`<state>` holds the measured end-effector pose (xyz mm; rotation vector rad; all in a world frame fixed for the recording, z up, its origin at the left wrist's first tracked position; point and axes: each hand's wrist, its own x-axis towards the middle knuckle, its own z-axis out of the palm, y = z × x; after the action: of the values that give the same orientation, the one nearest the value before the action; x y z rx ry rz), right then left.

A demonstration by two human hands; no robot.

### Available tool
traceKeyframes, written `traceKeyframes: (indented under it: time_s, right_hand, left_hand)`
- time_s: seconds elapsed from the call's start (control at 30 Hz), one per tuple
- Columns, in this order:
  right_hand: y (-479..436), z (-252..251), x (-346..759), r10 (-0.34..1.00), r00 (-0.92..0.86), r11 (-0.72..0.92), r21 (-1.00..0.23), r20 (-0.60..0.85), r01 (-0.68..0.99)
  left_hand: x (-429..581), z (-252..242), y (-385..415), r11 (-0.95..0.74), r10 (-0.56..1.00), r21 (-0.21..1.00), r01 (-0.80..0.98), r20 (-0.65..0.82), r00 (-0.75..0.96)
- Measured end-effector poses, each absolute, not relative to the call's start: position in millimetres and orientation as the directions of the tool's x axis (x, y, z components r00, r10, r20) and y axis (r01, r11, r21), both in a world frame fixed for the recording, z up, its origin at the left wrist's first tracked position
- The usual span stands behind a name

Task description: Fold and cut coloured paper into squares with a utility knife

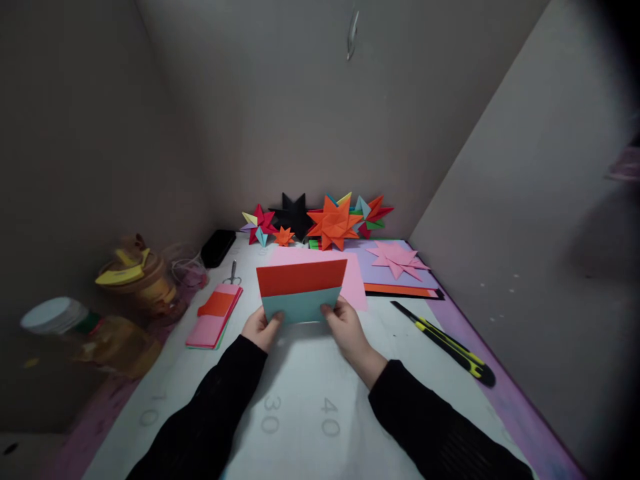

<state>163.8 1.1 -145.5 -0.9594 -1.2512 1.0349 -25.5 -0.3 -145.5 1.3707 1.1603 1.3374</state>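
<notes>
An orange-red and light blue sheet of paper (302,281) is held up above the white mat, its orange-red part on top and a light blue band below. My left hand (262,328) pinches its lower left corner, thumb on the front. At the lower right corner my right hand (346,325) grips it the same way. The fingers behind the paper are hidden. Beneath and beyond it lies a pink sheet (356,280). A stack of small coloured papers (213,320) rests left of my left hand. A yellow and black utility knife (447,345) lies to the right.
Folded paper stars (334,223) lean along the back wall. A pink star (397,260) sits at the back right, near orange and black strips (400,291). Scissors (233,273) and a black phone-like object (219,248) lie back left. A white-lidded jar (55,316) stands left.
</notes>
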Motion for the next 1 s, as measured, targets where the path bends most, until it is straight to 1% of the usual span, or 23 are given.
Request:
traceKeyframes:
  time_s: [0.1,0.2,0.27,0.37,0.47,0.57,0.6,0.67,0.73,0.8,0.9,1.0]
  right_hand:
    - [2,-148,166,0.956,0.026,0.292,-0.954,0.291,-0.063]
    - [3,-150,164,0.955,0.039,0.295,-0.953,0.293,-0.073]
    - [2,-151,161,0.951,0.06,0.307,-0.948,0.302,-0.08]
    - [1,-151,158,0.947,0.077,0.319,-0.943,0.313,-0.092]
    - [0,-150,157,0.953,0.074,0.298,-0.951,0.293,-0.078]
    - [0,-149,160,0.97,0.043,0.241,-0.968,0.239,-0.066]
    - [-1,-148,162,0.977,0.027,0.213,-0.974,0.212,-0.081]
    - [0,-147,167,0.99,-0.011,0.138,-0.981,0.141,-0.139]
    - [0,-144,173,0.994,-0.077,0.056,-0.978,0.072,-0.201]
    - [-1,-141,177,0.99,-0.137,0.002,-0.969,0.037,-0.248]
    - [-6,-137,180,0.988,-0.152,-0.054,-0.949,-0.006,-0.312]
    - [-17,-135,179,0.981,-0.162,-0.158,-0.93,-0.109,-0.332]
  left_hand:
    - [-26,-148,2,-0.244,0.969,0.969,0.025,0.245,-0.038]
    - [-25,-149,2,-0.285,0.957,0.957,0.046,0.287,-0.049]
    - [-24,-148,2,-0.297,0.952,0.953,0.061,0.3,-0.055]
    - [-24,-147,2,-0.293,0.955,0.953,0.081,0.295,-0.012]
    - [-24,-147,2,-0.297,0.955,0.952,0.079,0.298,-0.002]
    - [-23,-146,2,-0.288,0.954,0.956,0.063,0.292,-0.074]
    - [-24,-145,1,-0.263,0.961,0.964,0.039,0.265,-0.081]
    - [-27,-143,0,-0.162,0.986,0.986,-0.05,0.16,-0.039]
    - [-31,-141,-1,-0.018,0.999,0.985,-0.169,0.026,0.042]
    - [-34,-141,-3,0.128,0.987,0.959,-0.252,-0.098,0.131]
    - [-36,-142,-7,0.291,0.944,0.905,-0.309,-0.219,0.248]
    - [-37,-139,-11,0.393,0.898,0.863,-0.319,-0.284,0.337]
